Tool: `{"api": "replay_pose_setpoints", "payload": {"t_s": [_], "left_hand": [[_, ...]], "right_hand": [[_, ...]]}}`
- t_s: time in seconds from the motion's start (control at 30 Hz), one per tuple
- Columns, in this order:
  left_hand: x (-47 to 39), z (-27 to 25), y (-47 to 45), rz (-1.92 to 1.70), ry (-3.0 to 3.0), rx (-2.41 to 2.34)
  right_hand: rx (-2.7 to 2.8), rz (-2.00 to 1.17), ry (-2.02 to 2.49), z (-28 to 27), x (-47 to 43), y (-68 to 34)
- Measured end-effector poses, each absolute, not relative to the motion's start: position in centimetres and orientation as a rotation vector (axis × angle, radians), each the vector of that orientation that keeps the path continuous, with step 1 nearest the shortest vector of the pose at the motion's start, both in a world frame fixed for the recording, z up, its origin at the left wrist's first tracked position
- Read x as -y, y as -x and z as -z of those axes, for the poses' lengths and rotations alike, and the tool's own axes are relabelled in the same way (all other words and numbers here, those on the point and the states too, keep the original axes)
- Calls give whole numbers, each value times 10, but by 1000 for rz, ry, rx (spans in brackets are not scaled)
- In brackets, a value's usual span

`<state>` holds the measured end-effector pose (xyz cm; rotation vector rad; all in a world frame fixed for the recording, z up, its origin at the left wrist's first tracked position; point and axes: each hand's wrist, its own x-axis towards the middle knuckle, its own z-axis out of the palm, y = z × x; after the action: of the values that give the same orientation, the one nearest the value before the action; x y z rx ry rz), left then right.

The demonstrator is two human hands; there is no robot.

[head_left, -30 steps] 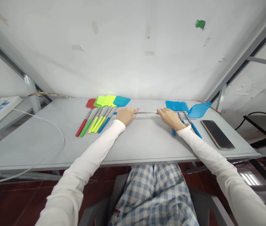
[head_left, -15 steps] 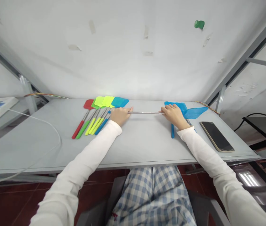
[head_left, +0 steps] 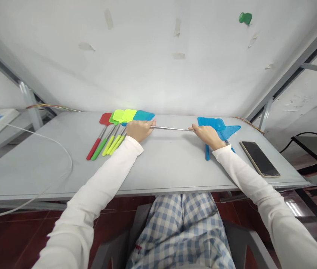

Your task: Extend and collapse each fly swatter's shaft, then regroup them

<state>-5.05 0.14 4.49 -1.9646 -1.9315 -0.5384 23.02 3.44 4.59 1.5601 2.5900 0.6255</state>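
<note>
My left hand is closed on the blue handle end of a fly swatter, whose thin metal rod runs level across to my right hand. The right fingers are wrapped round the rod's other end. A blue mesh swatter head sticks out past that hand, and it appears to belong to the held swatter. Behind and under the right hand lie more blue swatters, partly covered. Beside my left hand lies a fanned row with a red swatter, a green swatter, yellow swatters and a blue swatter head.
On the grey table a smartphone lies at the right. A white cable curves over the left side. A white wall stands behind, and metal frame posts flank the table.
The view has shifted slightly. Both hands still grip the swatter; my left hand has moved a little up and left. The blue head past my right hand has turned to another angle.
</note>
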Motion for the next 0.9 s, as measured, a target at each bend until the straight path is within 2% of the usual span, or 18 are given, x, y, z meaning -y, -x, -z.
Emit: {"api": "replay_pose_setpoints", "payload": {"t_s": [0.67, 0.77, 0.9], "left_hand": [[22, -23, -7, 526, 2194, 1922], [19, -24, -6, 543, 2177, 1912], [10, -29, 8, 521, 2120, 1937]], "right_hand": [[-2672, -614, -1388, -49, 3, -184], [-2714, -666, -1405, -46, 2, -180], [-2943, -894, -1256, -49, 2, -183]]}}
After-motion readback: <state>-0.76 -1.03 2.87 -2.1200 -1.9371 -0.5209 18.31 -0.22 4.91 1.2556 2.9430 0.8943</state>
